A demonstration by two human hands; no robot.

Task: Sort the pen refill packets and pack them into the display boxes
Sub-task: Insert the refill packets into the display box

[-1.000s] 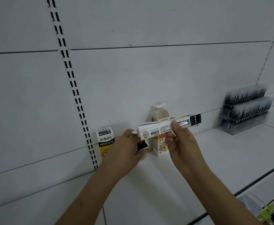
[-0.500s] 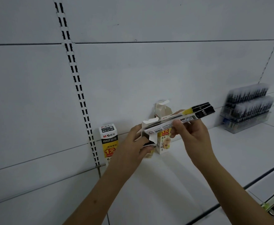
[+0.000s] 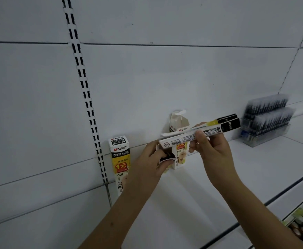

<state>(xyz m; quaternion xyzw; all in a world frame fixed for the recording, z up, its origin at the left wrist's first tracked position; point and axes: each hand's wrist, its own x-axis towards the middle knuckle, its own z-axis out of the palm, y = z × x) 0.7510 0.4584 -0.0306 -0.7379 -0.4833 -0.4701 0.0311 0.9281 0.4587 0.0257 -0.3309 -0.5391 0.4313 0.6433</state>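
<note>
White slotted wall panels back a pale shelf (image 3: 219, 186) where the work goes on. Above it the right hand (image 3: 213, 150) pinches two long refill boxes (image 3: 201, 133) near their middle, thumb in front and fingers (image 3: 201, 139) curled behind; their long axis runs almost level, black ends rising toward the right. The left hand (image 3: 149, 159) sits at the near-left end, its fingers curled round the opened black end flap (image 3: 167, 157), so it is the closer one for working that end. Behind stand an opened display box (image 3: 179, 141) and, left, a sealed box (image 3: 119, 164); a clear tray of refills (image 3: 265, 121) sits well right. Bare shelf lies below and toward the front edge.
</note>
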